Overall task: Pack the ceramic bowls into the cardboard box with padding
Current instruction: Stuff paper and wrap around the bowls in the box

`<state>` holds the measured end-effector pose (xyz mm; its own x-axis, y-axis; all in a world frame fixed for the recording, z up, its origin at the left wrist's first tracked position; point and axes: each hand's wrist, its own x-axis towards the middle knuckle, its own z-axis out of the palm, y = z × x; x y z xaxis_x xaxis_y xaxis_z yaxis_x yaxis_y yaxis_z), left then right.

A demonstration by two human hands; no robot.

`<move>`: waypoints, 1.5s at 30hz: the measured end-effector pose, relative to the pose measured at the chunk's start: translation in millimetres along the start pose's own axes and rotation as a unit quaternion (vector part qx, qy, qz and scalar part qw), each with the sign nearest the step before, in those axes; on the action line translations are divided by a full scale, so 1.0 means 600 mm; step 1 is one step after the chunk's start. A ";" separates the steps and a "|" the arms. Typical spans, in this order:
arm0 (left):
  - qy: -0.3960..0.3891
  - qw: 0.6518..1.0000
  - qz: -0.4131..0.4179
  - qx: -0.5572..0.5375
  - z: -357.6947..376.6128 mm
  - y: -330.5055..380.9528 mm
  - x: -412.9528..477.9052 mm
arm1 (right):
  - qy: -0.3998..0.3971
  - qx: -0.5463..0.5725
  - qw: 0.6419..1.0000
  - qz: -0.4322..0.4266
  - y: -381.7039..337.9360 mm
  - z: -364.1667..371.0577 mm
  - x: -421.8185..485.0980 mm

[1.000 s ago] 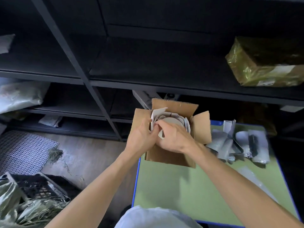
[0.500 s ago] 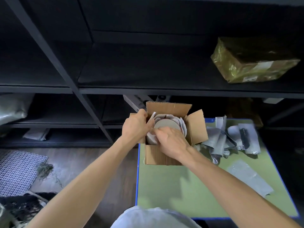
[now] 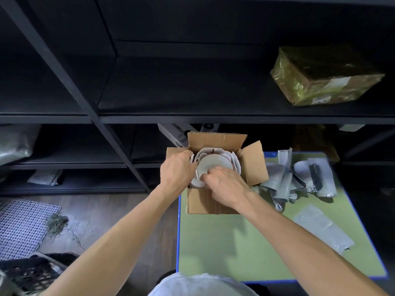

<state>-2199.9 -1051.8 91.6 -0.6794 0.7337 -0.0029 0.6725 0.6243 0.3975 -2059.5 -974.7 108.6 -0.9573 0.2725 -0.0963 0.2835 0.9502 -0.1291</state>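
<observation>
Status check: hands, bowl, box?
Both hands in the cardboard box: left hand at the padding, right hand on the bowl. Bowl seated, padding around it. Flaps open, nothing blocking.

— What colours do you have?
— I see a brown box [image 3: 213,202], a cream bowl [image 3: 215,164] in white padding [image 3: 236,162], a green table [image 3: 235,242] edged blue.
— Elsewhere?
— Black shelves [image 3: 192,90], a gold-wrapped parcel [image 3: 324,80], a white grid-patterned mat [image 3: 23,227].

bowl [image 3: 214,164]: near rim hidden under right hand [image 3: 226,184] | cardboard box [image 3: 210,205]: left wall behind left hand [image 3: 176,175] | fingertips inside box unseen
</observation>
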 end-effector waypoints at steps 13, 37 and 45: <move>0.022 0.999 0.013 0.020 0.001 0.005 -0.013 | -0.004 0.004 0.999 0.031 0.021 0.002 -0.032; 0.046 0.974 0.100 0.198 0.026 -0.001 0.006 | 0.013 0.034 0.998 0.041 0.001 0.015 -0.010; 0.048 0.980 0.096 0.167 0.017 -0.011 0.015 | 0.020 0.004 0.999 0.034 0.011 0.012 -0.014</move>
<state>-2207.4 -1046.6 79.5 -0.5451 0.8274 0.1350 0.8380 0.5423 0.0600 -2049.1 -971.7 101.4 -0.9372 0.3425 -0.0662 0.3484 0.9280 -0.1320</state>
